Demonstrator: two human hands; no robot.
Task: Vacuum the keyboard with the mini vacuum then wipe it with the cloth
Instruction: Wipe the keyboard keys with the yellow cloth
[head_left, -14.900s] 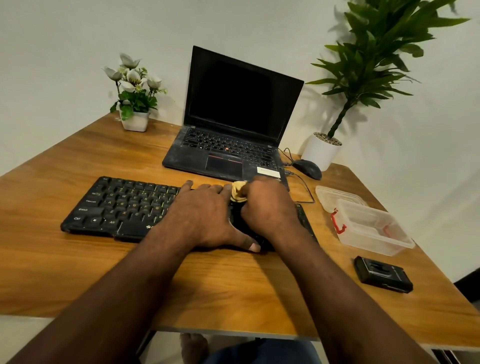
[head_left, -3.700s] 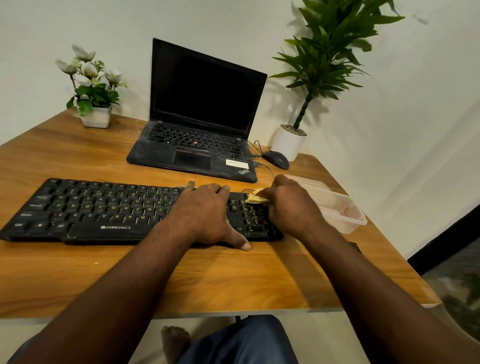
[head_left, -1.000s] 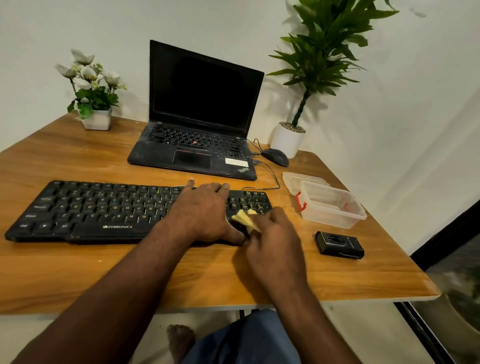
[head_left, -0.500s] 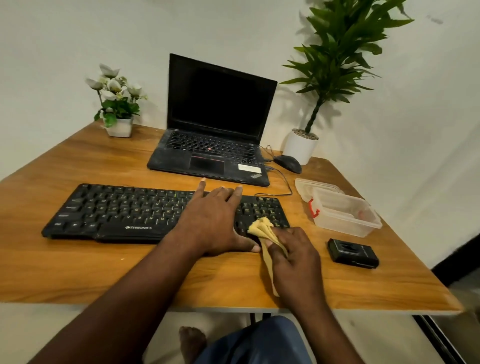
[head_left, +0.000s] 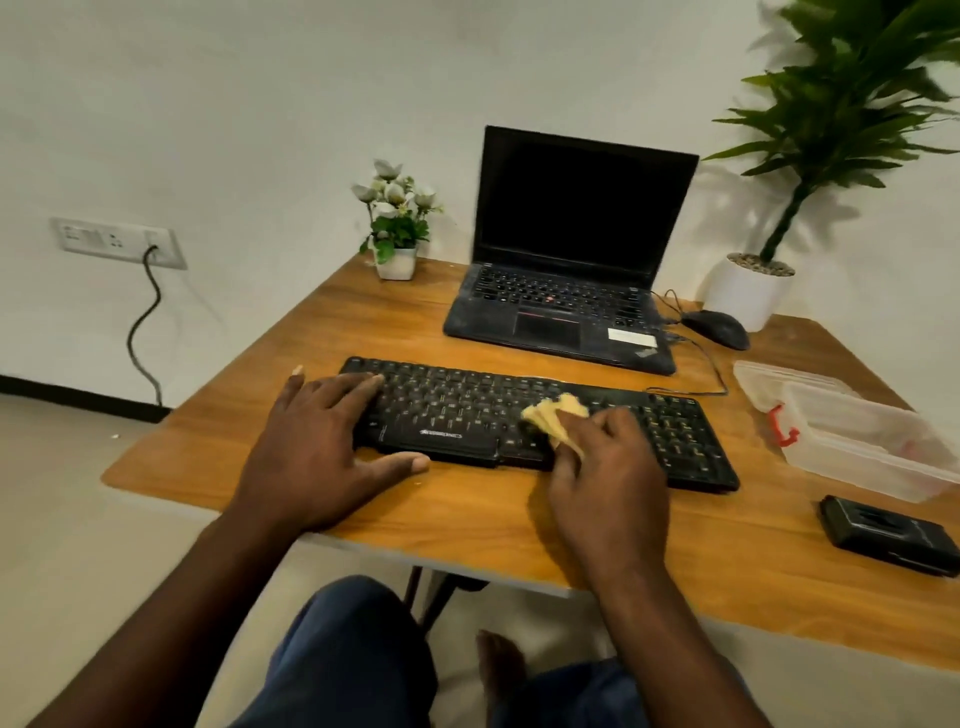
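A black keyboard (head_left: 467, 410) lies across the wooden desk (head_left: 519, 519) in front of me. My left hand (head_left: 322, 441) rests flat on its left end, fingers straight over the keys and thumb along the front edge. My right hand (head_left: 608, 478) grips a bunched yellow cloth (head_left: 556, 415) and holds it against the keys right of the keyboard's middle. The black mini vacuum (head_left: 888, 532) lies on the desk at the right, apart from both hands.
An open black laptop (head_left: 571, 291) sits behind the keyboard, with a mouse (head_left: 719, 328) and cable to its right. A clear plastic box (head_left: 857, 436) with a red latch stands at right. A small flower pot (head_left: 397, 262) and a tall potted plant (head_left: 748, 288) stand at the back.
My left hand has slid from the keyboard's middle to its left end. My right hand has carried the cloth from the front right edge up onto the keys. My view has swung left.
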